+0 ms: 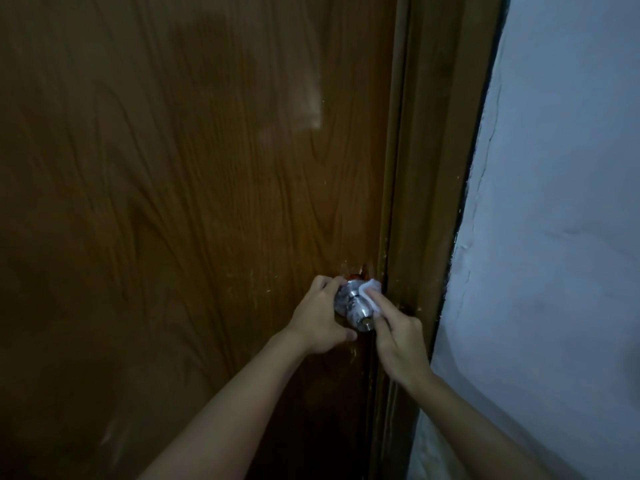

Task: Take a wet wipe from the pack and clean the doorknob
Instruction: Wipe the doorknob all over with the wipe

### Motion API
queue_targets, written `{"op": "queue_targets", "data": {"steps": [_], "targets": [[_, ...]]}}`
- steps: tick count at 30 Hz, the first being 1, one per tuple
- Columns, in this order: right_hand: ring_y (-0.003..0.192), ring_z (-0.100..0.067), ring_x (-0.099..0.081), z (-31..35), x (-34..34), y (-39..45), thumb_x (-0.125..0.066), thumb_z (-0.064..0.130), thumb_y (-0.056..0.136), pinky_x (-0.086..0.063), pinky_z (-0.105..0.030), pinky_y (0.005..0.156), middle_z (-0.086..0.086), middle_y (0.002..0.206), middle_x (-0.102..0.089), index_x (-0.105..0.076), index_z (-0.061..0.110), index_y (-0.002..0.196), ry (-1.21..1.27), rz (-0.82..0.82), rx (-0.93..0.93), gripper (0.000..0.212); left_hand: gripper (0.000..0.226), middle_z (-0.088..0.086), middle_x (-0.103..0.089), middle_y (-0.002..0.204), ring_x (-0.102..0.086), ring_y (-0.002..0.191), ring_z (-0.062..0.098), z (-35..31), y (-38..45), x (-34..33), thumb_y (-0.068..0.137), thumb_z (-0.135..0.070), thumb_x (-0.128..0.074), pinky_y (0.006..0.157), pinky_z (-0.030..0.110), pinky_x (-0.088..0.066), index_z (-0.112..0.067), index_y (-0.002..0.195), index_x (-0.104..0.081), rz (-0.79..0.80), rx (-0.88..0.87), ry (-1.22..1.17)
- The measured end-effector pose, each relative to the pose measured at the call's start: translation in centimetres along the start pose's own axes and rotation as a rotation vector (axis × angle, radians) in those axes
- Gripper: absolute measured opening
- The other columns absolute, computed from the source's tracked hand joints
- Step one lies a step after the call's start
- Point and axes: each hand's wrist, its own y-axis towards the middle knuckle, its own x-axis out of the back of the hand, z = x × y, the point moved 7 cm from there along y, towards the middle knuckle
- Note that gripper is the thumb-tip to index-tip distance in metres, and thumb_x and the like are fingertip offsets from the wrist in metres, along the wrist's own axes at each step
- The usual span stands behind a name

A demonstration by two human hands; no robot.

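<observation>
Now: left hand cups doorknob | right hand pinches wet wipe beside door frame

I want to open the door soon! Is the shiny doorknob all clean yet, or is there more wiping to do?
Not quite yet. The wet wipe is already out of its pack, so that part looks done. Right now the right hand presses it against the doorknob on its side nearest the door frame, while the left hand steadies the other side. The knob's front and left side probably still need wiping.
</observation>
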Motion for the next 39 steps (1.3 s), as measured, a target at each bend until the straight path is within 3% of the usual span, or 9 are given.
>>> {"op": "queue_targets", "data": {"steps": [4,7,10,15,19,23,27,31,39], "targets": [[0.123,-0.020,-0.051,1.0,-0.8,-1.3,-0.037,0.018,0.091,-0.045,-0.022,0.097,-0.005,0.139,-0.043,-0.036,0.015,0.136,-0.031,0.087,0.090,0.045,0.089,-0.001,-0.033,0.136,-0.037,0.128,0.018,-0.3,-0.2,0.0,0.069,-0.012,-0.078,0.105,0.027,-0.037,-0.015,0.142,-0.027,-0.002,-0.005,0.019],[0.090,0.004,-0.061,0.0,-0.2,-2.5,-0.039,0.018,0.093,-0.048,-0.004,0.071,-0.012,0.122,-0.059,-0.036,0.014,0.136,-0.011,0.017,0.067,0.043,0.089,-0.001,-0.034,0.135,-0.040,0.126,0.019,-0.3,-0.1,0.0,0.067,-0.010,-0.079,0.104,0.027,-0.038,-0.015,0.140,-0.029,-0.014,0.003,0.026],[0.060,-0.002,-0.059,-1.4,0.2,-1.5,-0.042,0.009,0.095,-0.042,-0.007,0.049,-0.006,0.086,-0.066,-0.038,0.020,0.136,0.023,-0.036,-0.083,0.042,0.089,-0.002,-0.035,0.134,-0.042,0.124,0.018,-0.2,-0.2,0.1,0.067,-0.010,-0.079,0.103,0.028,-0.039,-0.015,0.140,-0.029,-0.023,0.011,0.042],[0.127,-0.026,-0.047,1.6,-1.0,-1.5,-0.040,0.003,0.093,-0.044,-0.031,0.102,-0.010,0.138,-0.045,-0.024,0.017,0.138,-0.083,0.054,0.119,0.049,0.088,0.000,-0.034,0.137,-0.040,0.126,0.020,-0.3,-0.3,0.3,0.069,-0.012,-0.077,0.104,0.031,-0.040,-0.015,0.141,-0.028,-0.015,0.003,0.061],[0.097,-0.010,-0.060,0.2,-0.2,-0.8,-0.040,0.005,0.095,-0.047,-0.005,0.078,-0.014,0.123,-0.059,-0.039,0.014,0.136,-0.026,-0.008,-0.051,0.042,0.089,0.000,-0.034,0.136,-0.042,0.124,0.021,-0.3,-0.3,0.3,0.067,-0.011,-0.078,0.104,0.035,-0.042,-0.014,0.141,-0.028,-0.008,0.013,0.060],[0.119,-0.025,-0.055,1.5,-0.7,-0.9,-0.035,0.012,0.092,-0.051,-0.033,0.095,-0.019,0.131,-0.055,-0.046,0.010,0.131,-0.080,0.006,0.051,0.040,0.087,0.000,-0.035,0.137,-0.042,0.125,0.021,-0.2,-0.2,0.3,0.068,-0.010,-0.078,0.103,0.036,-0.043,-0.015,0.141,-0.029,0.002,0.022,0.055],[0.059,-0.006,-0.059,-0.4,-0.2,-1.7,-0.042,0.005,0.094,-0.045,-0.011,0.048,-0.005,0.079,-0.064,-0.041,0.020,0.133,0.029,-0.122,-0.141,0.042,0.090,0.000,-0.035,0.136,-0.043,0.123,0.021,-0.3,-0.2,0.2,0.066,-0.011,-0.079,0.104,0.035,-0.042,-0.014,0.141,-0.029,0.003,0.016,0.055],[0.054,0.004,-0.056,0.5,0.7,-3.1,-0.045,0.006,0.087,-0.036,-0.002,0.043,-0.001,0.076,-0.063,-0.055,0.010,0.122,-0.004,-0.171,-0.051,0.037,0.091,0.000,-0.035,0.135,-0.043,0.123,0.021,-0.1,-0.1,0.3,0.065,-0.012,-0.080,0.103,0.036,-0.043,-0.015,0.141,-0.029,0.015,0.016,0.064],[0.118,-0.015,-0.052,1.7,-0.2,-1.2,-0.042,-0.005,0.090,-0.042,-0.009,0.093,-0.005,0.133,-0.050,-0.051,0.009,0.126,-0.003,-0.020,-0.029,0.040,0.090,0.001,-0.035,0.136,-0.043,0.123,0.022,-0.1,-0.2,0.3,0.065,-0.010,-0.080,0.102,0.036,-0.044,-0.013,0.140,-0.030,0.005,0.005,0.030]]}}
